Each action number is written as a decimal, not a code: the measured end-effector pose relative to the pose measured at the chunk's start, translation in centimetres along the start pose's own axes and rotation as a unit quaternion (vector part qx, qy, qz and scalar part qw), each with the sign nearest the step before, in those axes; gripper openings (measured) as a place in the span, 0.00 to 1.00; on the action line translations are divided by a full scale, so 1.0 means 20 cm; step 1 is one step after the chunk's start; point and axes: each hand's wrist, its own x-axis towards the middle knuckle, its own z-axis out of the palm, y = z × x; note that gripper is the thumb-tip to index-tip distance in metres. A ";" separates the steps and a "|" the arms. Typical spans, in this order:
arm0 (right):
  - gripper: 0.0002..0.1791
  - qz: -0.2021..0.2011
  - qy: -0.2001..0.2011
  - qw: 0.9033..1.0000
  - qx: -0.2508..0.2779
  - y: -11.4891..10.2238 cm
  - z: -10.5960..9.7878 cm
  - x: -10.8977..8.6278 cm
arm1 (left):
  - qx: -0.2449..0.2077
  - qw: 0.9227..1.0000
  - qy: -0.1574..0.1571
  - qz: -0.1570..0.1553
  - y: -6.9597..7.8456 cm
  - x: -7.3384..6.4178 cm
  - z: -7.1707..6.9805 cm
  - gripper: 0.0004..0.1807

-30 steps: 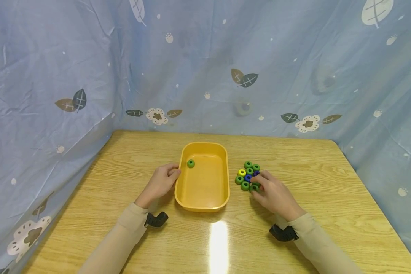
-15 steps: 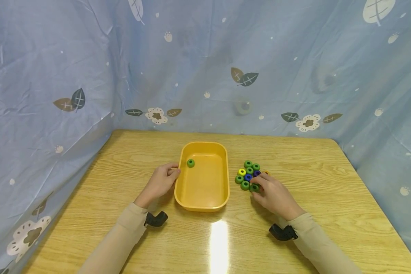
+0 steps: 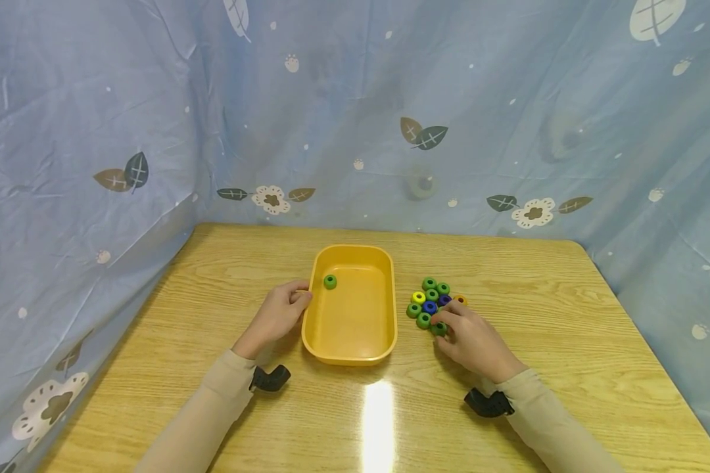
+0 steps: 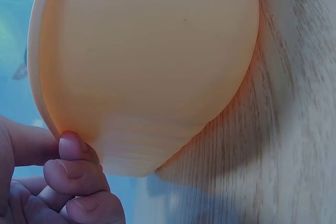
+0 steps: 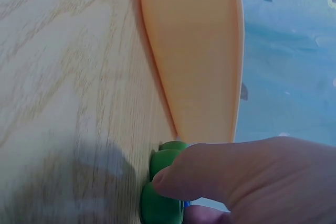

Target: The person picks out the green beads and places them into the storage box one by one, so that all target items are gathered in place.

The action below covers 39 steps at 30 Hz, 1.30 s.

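A yellow plastic tub [image 3: 349,360] stands on the table with one green ring-shaped bead [image 3: 330,282] inside, near its left wall. My left hand [image 3: 276,318] pinches the tub's left rim, the fingers curled at the edge in the left wrist view. To the right of the tub lies a tight cluster of thick ring-shaped beads, with several green ones, a yellow bead [image 3: 418,298], a blue bead [image 3: 429,307], a purple bead [image 3: 444,300] and an orange bead [image 3: 460,299]. At the cluster's near edge, my right hand [image 3: 474,339] pinches a green bead [image 5: 160,206] between thumb and fingers.
The wooden table [image 3: 574,328] reaches back to a blue patterned curtain [image 3: 355,118], which also hangs at both sides. Black wrist devices [image 3: 490,402] sit below both sleeves. A bright light reflection [image 3: 378,420] lies in front of the tub.
The fingers of my right hand have shifted slightly around the near green bead, and the orange bead behind them has come into view. My left hand and the tub have stayed put.
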 end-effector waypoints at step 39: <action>0.14 0.000 0.000 1.000 0.006 0.00 0.01 -0.01 | 0.002 1.000 0.001 -0.001 0.00 -0.01 0.00 0.22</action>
